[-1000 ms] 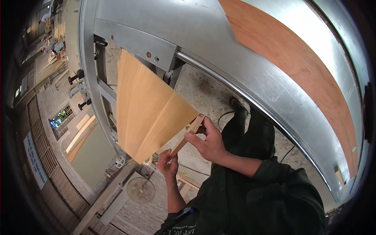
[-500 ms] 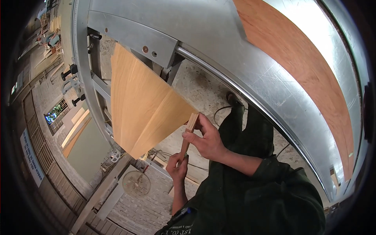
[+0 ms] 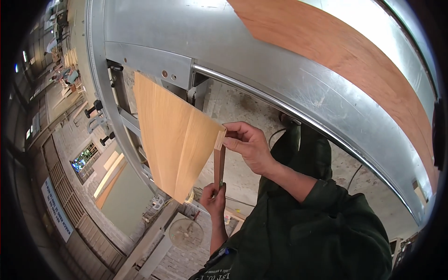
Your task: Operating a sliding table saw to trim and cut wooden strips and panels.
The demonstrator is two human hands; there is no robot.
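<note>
Dark green cloth of the person's jacket [image 3: 303,238] is nearest to the view. Before it, the left hand [image 3: 213,198] has its thumb and fingers closed around the lower end of a slim, dark brown wooden strip [image 3: 219,165], which stands almost upright. The right hand [image 3: 252,147] pinches the pale upper part of this strip between thumb and fingers, with hardly any gap. Such a hold at both ends, I judge, keeps the strip steady and lets its top be set close to the panel.

This pale yellow, wedge-shaped wooden panel [image 3: 170,135] has its pointed corner just at the right fingertips, and its wide end goes toward the grey metal frame [image 3: 101,93]. Beyond it are a shiny round steel rail [image 3: 280,107] and a silver metal table [image 3: 154,25]. On this table a long reddish-brown board [image 3: 336,46] lies flat, so probably the surface supports it.

Far at upper left, thin pale sticks [image 3: 71,58] stand bunched; whether some container holds them, I cannot tell, they are too small.
</note>
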